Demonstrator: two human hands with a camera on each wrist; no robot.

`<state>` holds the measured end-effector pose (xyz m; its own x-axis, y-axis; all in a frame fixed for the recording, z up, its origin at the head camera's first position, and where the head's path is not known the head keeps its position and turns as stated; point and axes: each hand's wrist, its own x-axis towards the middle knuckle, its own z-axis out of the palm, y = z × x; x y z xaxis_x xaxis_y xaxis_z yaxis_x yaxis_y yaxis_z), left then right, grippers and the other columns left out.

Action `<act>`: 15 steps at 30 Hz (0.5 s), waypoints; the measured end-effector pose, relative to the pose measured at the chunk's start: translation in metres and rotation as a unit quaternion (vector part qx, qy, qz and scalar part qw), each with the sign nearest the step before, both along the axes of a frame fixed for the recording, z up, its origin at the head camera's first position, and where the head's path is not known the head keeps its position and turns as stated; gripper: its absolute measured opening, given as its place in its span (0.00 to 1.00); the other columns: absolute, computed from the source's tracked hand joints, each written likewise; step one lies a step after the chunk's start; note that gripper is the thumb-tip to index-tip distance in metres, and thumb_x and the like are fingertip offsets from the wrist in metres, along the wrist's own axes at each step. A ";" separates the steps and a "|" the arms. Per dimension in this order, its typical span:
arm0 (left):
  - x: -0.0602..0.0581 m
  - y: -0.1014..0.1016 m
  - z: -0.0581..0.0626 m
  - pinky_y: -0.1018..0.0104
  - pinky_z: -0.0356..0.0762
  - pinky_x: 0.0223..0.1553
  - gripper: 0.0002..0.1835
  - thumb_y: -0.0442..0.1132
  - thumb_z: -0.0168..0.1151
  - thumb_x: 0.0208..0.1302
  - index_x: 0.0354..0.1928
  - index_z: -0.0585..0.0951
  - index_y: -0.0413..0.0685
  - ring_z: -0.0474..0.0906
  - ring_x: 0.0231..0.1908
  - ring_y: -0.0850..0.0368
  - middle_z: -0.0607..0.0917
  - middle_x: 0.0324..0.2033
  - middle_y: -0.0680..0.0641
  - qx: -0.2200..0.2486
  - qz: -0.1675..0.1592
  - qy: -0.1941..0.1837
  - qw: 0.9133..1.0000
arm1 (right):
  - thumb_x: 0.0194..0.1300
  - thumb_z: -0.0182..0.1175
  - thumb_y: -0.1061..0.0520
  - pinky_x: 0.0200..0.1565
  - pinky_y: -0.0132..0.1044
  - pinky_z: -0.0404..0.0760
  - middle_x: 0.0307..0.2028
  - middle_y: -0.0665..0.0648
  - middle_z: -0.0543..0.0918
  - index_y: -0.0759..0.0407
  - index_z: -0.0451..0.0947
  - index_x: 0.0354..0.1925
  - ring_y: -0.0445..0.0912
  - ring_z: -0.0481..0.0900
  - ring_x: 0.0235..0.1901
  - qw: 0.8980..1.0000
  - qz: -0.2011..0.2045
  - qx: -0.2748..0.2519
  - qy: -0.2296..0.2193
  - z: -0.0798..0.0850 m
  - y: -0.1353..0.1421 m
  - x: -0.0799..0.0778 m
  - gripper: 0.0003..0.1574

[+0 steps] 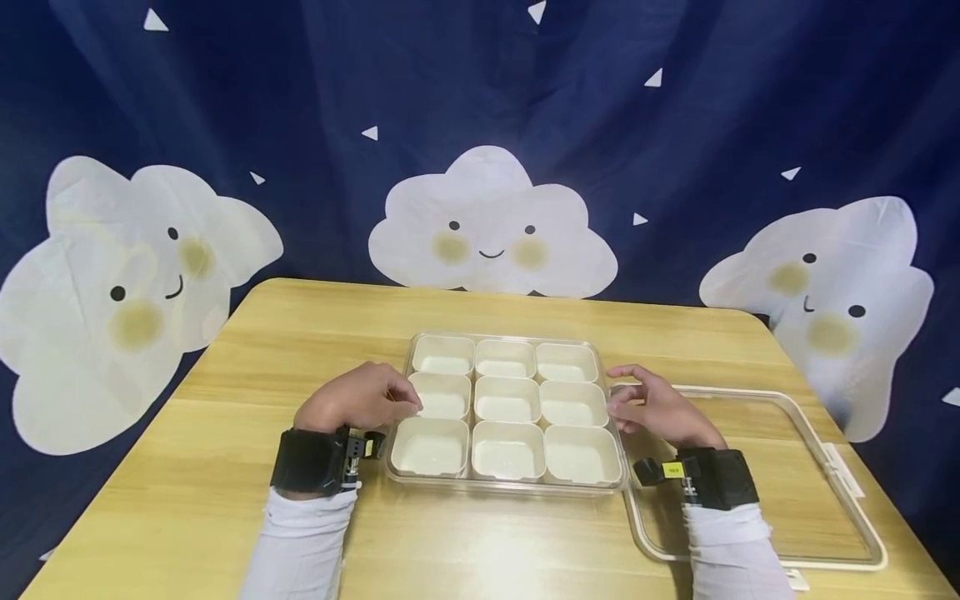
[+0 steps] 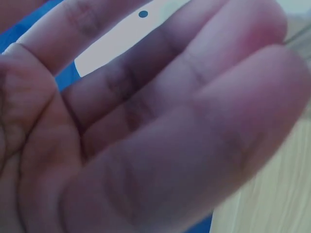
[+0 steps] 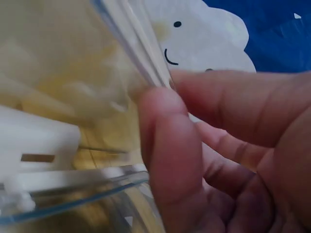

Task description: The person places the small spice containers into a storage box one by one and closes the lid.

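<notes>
On the table sits a clear plastic box (image 1: 507,488) holding several cream cups (image 1: 507,400) in rows. My left hand (image 1: 367,398) is at the box's left side, fingertips close to the middle cup. The left wrist view shows the left hand (image 2: 160,111) with loosely bent fingers and nothing visible between them. My right hand (image 1: 656,408) is at the box's right side. In the right wrist view, the thumb and a finger of the right hand (image 3: 214,145) pinch a clear plastic rim (image 3: 138,43); which piece it belongs to is unclear.
A clear lid (image 1: 761,560) with a white border and white clips lies right of the box, partly under the right arm. A white slotted clip (image 3: 39,141) appears in the right wrist view. Beyond the wooden table (image 1: 187,467) hangs a navy cloud-print curtain (image 1: 315,83).
</notes>
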<state>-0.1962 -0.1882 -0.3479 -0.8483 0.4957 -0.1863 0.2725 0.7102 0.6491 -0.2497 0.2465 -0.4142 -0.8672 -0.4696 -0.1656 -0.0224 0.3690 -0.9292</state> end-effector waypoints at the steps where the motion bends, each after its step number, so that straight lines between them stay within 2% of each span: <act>1: 0.000 0.000 -0.001 0.64 0.75 0.32 0.06 0.34 0.62 0.64 0.39 0.87 0.43 0.74 0.26 0.60 0.81 0.27 0.54 0.002 0.001 0.002 1.000 | 0.66 0.59 0.67 0.33 0.40 0.82 0.36 0.65 0.81 0.71 0.57 0.65 0.52 0.80 0.30 1.000 -0.010 0.002 0.002 0.000 0.000 0.001 0.33; 7: 0.001 0.002 -0.005 0.63 0.75 0.37 0.06 0.35 0.62 0.64 0.38 0.87 0.46 0.75 0.31 0.61 0.83 0.31 0.56 0.008 0.005 0.027 1.000 | 0.67 0.58 0.67 0.38 0.40 0.83 0.40 0.66 0.81 0.70 0.62 0.63 0.51 0.82 0.34 0.997 -0.069 0.017 0.016 0.001 -0.001 0.004 0.29; 11: -0.001 0.002 -0.006 0.63 0.74 0.35 0.05 0.35 0.62 0.63 0.36 0.87 0.48 0.74 0.30 0.60 0.82 0.29 0.56 0.012 0.013 0.042 0.999 | 0.70 0.58 0.60 0.47 0.44 0.80 0.50 0.72 0.77 0.72 0.59 0.66 0.56 0.81 0.44 0.994 -0.107 0.026 0.025 0.010 0.006 0.001 0.33; 13: -0.002 0.003 -0.005 0.63 0.73 0.33 0.05 0.36 0.62 0.64 0.36 0.87 0.48 0.73 0.28 0.60 0.82 0.28 0.56 0.016 0.016 0.046 0.999 | 0.72 0.56 0.54 0.55 0.49 0.75 0.58 0.75 0.71 0.71 0.55 0.69 0.61 0.75 0.54 0.988 -0.145 0.037 0.036 0.019 0.016 -0.001 0.37; 15: -0.003 0.005 -0.005 0.63 0.73 0.33 0.05 0.36 0.62 0.64 0.36 0.87 0.48 0.73 0.28 0.59 0.83 0.29 0.56 0.020 0.018 0.049 0.998 | 0.73 0.55 0.50 0.60 0.54 0.68 0.65 0.75 0.63 0.70 0.49 0.72 0.65 0.66 0.62 0.977 -0.200 0.053 0.043 0.029 0.032 -0.001 0.43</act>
